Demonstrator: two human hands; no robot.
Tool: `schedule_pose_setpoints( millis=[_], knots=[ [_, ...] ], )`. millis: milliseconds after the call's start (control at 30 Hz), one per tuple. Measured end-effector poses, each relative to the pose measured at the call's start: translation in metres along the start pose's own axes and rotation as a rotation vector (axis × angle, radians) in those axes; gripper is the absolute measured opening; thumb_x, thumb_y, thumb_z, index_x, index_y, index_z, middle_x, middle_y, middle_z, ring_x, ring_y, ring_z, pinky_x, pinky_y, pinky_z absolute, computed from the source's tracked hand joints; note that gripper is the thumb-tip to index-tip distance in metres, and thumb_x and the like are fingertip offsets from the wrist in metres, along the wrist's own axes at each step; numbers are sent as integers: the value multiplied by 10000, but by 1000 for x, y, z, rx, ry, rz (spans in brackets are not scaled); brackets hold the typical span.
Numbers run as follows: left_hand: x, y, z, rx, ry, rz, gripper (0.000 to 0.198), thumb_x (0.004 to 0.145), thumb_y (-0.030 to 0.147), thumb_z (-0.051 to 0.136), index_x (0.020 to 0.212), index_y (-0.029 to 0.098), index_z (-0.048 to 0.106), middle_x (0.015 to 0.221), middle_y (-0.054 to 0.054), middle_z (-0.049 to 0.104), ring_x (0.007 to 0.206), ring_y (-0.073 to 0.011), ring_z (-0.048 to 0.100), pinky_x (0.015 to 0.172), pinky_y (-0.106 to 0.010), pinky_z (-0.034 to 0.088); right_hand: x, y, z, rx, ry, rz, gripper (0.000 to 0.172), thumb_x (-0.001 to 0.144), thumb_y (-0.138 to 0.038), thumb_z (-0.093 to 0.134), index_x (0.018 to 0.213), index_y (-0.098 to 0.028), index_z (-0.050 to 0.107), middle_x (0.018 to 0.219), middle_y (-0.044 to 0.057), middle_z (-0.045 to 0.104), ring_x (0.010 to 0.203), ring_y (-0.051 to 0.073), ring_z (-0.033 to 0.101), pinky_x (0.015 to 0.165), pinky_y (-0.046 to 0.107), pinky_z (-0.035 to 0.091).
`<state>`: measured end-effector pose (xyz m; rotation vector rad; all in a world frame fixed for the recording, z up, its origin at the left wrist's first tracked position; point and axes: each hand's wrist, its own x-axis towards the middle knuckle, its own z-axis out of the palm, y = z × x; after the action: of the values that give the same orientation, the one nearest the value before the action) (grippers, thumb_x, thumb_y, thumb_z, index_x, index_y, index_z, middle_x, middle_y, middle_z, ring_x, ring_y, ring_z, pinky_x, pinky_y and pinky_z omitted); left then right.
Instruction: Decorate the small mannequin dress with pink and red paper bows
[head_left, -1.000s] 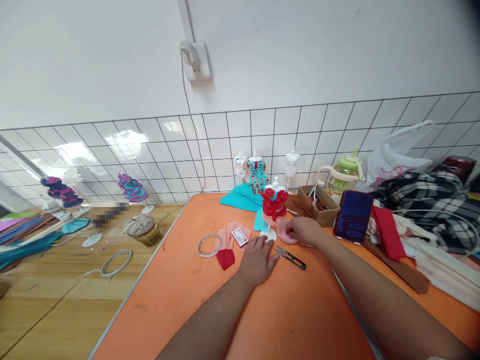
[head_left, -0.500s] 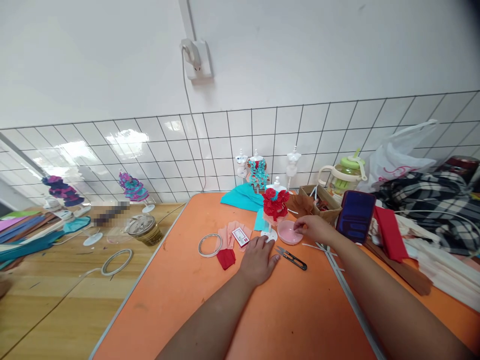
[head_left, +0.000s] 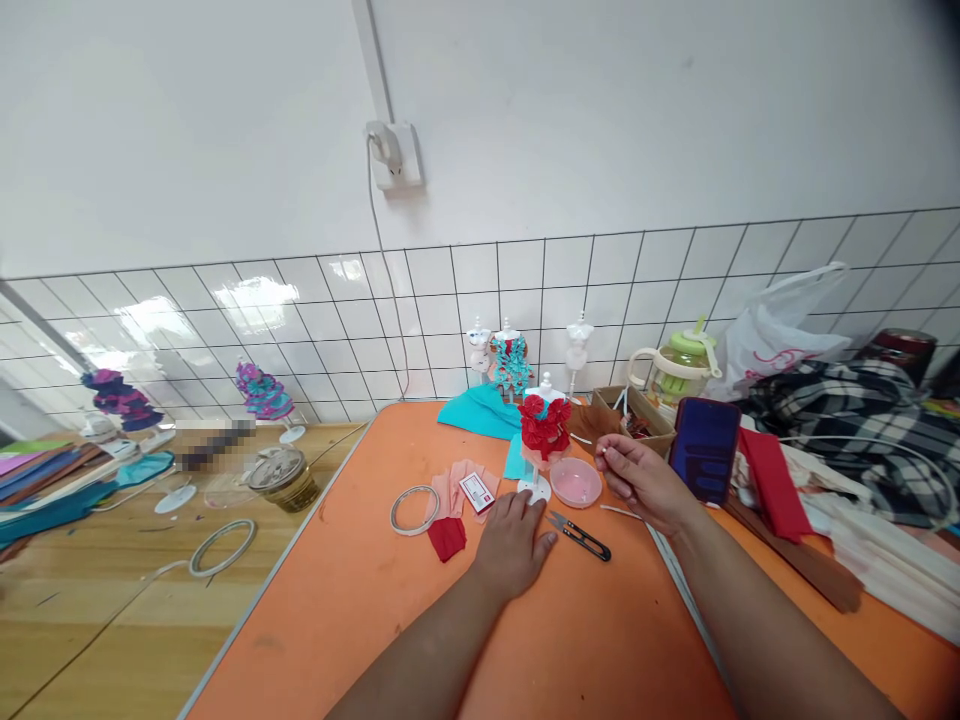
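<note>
Pink dish: the pink dish sits uncovered on the orange table, a few small specks inside; a second ago fingers covered its right part.
Right hand: the right hand has risen out of the dish and now hangs just right of it, clear of the rim; half a second ago its fingertips were at that rim.
Right grip: thumb and fingertips pinched narrow, a pale speck at the tips, too small to name or to tell whether it is held.
Left hand: the left hand lies palm down, left of and nearer than the dish, spread loosely and gripping nothing, fingertips at the white base, as before.
Red-dressed mannequin: the red-dressed mannequin stands upright just left of and behind the dish, unmoved.
Snips: the black-handled snips lie in front of the dish, unchanged.
White strip: the white strip lies right of the dish, beside the right hand; a second ago the wrist covered most of it.
View: everything sits slightly lower than half a second ago.
</note>
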<state>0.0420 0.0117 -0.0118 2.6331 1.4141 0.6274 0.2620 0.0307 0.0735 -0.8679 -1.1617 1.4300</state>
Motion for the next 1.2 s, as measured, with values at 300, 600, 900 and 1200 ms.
schedule_pose_setpoints(
  millis=[300,600,900,1200],
  knots=[
    [1,0,1,4,10,5,452,896,458,379,1285,232,421,1285,-94,464,1181,-259,400,1003,-444,331,-10,-1,16,-168,-28,-27,325,739,-499,614,860,-206,542,703,-22,563,390,31,329,378,184,248],
    [1,0,2,-35,51,30,425,895,431,399,1259,218,455,1289,-108,470,1197,-261,405,1005,-454,336,22,31,-5,-1577,58,3,185,789,-234,511,870,-227,677,929,37,671,828,171,592,639,238,357],
    [0,-53,-49,-45,274,-148,232,868,277,447,985,215,638,983,-67,628,951,-237,538,845,-402,426,21,41,-12,-1638,59,2,253,853,-275,450,951,-267,684,978,29,661,882,172,598,633,239,350],
    [-5,-58,-47,-60,424,-28,209,857,217,458,954,190,642,847,-63,650,837,-211,554,767,-359,426,-32,-2,-61,-1473,354,95,275,832,-406,446,913,-273,673,922,13,682,810,191,608,620,255,382]
  ],
)
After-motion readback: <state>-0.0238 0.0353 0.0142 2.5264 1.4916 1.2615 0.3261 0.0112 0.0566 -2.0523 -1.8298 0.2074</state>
